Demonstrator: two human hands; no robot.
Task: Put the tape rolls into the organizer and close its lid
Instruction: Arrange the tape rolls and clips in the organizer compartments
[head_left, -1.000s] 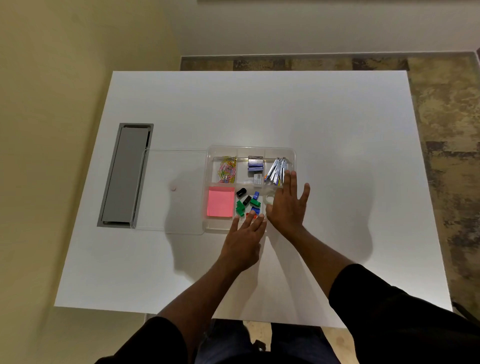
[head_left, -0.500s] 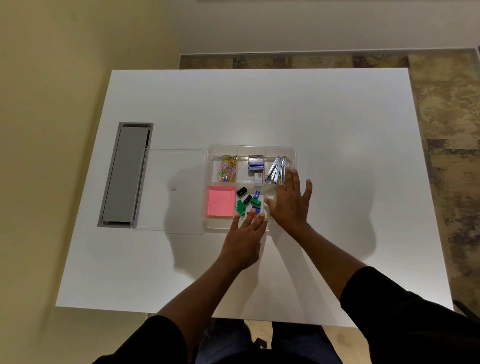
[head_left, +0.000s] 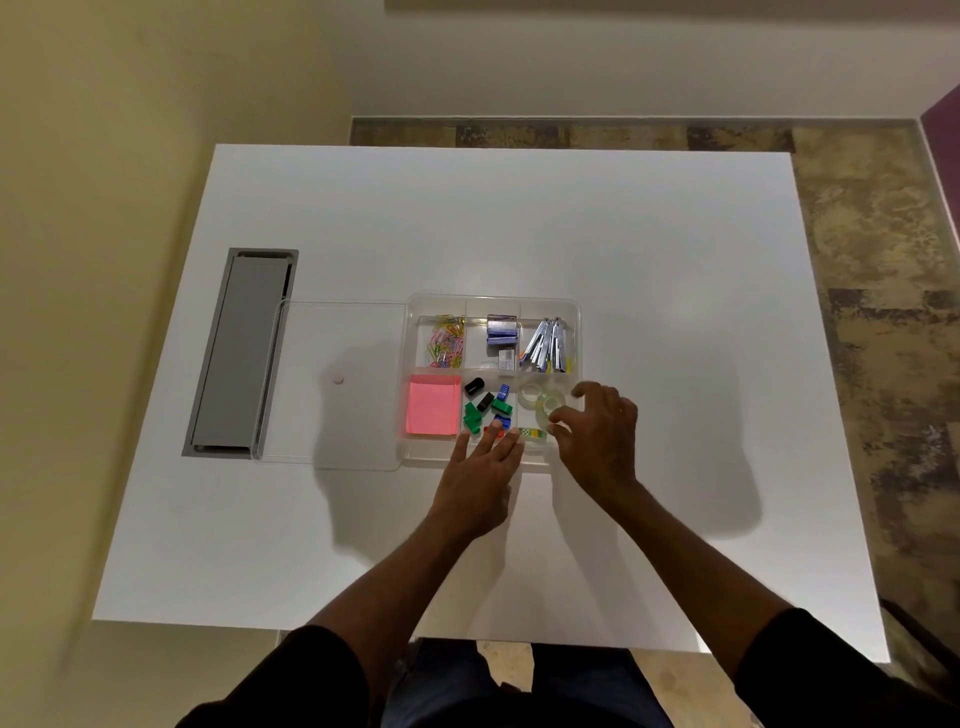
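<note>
A clear plastic organizer (head_left: 575, 332) with six compartments sits mid-table. Its clear lid (head_left: 343, 384) lies flat on the table to its left, touching it. Two clear tape rolls (head_left: 537, 397) lie in the near right compartment, with a green-patterned roll (head_left: 532, 432) at that compartment's near edge. My right hand (head_left: 597, 436) hovers over the compartment's right side, fingers spread and curled, holding nothing. My left hand (head_left: 480, 475) rests flat on the organizer's near rim, fingertips over the clip compartment.
Other compartments hold coloured paper clips (head_left: 444, 340), a blue stapler-pin box (head_left: 501, 330), silver cutters (head_left: 548, 345), pink sticky notes (head_left: 434, 405) and small binder clips (head_left: 488, 408). A grey cable hatch (head_left: 239, 353) is set into the table at the left. Table edge is near me.
My right hand lifted off the near right compartment and drew back to the right, uncovering the tape rolls. My left hand stayed on the near rim.
</note>
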